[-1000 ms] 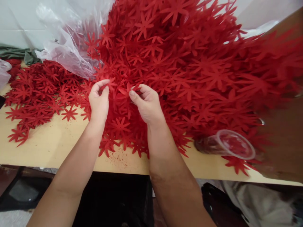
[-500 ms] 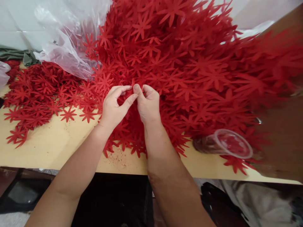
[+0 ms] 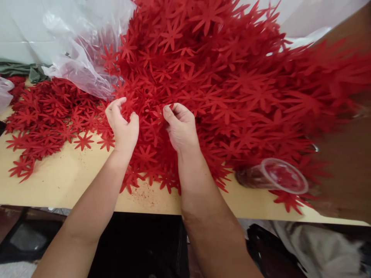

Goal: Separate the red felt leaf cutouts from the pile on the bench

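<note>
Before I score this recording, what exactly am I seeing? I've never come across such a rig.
No machine here: a person works bare-handed, and every picture comes from one head-worn camera looking down. The left hand is open, holding nothing visible, near a heap of red flower-shaped cutouts. The right hand seems to pinch one red cutout. The heap spreads over a pale tabletop, with a clear plastic cup at right and a translucent plastic bag at back left.

Rm over table (image 3: 62, 175) front L; pile (image 3: 232, 92) blks rear.
</note>
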`<state>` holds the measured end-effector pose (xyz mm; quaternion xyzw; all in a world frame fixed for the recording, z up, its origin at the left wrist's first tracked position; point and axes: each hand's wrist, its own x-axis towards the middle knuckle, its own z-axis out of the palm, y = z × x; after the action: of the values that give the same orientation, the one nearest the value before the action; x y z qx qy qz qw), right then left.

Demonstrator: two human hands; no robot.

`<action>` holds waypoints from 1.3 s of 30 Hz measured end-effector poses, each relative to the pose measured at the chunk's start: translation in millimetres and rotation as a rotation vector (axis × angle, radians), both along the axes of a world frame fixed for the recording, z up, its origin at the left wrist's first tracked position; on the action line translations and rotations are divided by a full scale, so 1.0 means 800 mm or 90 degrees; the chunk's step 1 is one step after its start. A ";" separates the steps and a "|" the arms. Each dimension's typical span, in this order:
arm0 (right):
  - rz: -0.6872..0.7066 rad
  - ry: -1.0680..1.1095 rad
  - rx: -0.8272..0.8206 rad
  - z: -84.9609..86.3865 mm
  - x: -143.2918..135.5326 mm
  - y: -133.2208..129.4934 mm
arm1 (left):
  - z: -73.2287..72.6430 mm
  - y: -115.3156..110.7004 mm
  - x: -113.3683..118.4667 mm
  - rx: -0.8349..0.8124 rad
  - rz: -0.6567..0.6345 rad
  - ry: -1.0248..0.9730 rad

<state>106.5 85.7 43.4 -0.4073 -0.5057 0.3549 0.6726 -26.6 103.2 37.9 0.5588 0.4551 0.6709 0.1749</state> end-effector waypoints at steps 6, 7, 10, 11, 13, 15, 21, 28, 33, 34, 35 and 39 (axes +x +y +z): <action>-0.065 -0.025 -0.029 0.003 -0.002 -0.003 | 0.018 -0.030 0.017 0.055 -0.163 0.169; -0.062 -0.021 -0.033 0.004 -0.004 -0.003 | 0.017 -0.032 0.021 0.041 -0.199 0.173; -0.027 0.014 -0.031 0.004 -0.007 -0.004 | 0.013 -0.030 0.026 -0.026 -0.246 0.110; -0.001 0.031 -0.037 0.003 -0.007 -0.005 | 0.011 -0.027 0.026 -0.051 -0.242 0.073; 0.071 0.056 -0.061 0.003 -0.008 -0.006 | 0.008 -0.018 0.023 -0.095 -0.215 -0.004; 0.134 0.064 -0.084 0.004 -0.009 -0.007 | 0.008 -0.011 0.019 -0.128 -0.193 -0.070; 0.122 0.087 -0.071 0.003 -0.012 -0.007 | 0.010 -0.009 0.019 -0.130 -0.144 -0.170; 0.068 0.118 -0.019 -0.006 0.008 0.003 | 0.000 0.011 -0.005 -0.167 -0.087 -0.250; 0.088 0.105 -0.023 -0.009 0.009 0.006 | -0.004 0.008 -0.001 -0.107 -0.113 -0.106; 0.086 0.111 -0.023 -0.009 0.007 0.006 | -0.003 0.005 0.001 -0.083 -0.098 -0.068; 0.080 0.120 -0.023 -0.009 0.006 0.005 | -0.001 0.001 0.002 -0.052 -0.078 -0.032; 0.052 0.139 -0.031 -0.007 0.000 0.003 | 0.010 -0.015 0.007 0.056 -0.068 0.100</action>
<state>106.3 87.9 38.1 -0.3619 -0.4369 0.4362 0.6985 -20.7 91.2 45.6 0.6401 0.4067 0.6344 0.1496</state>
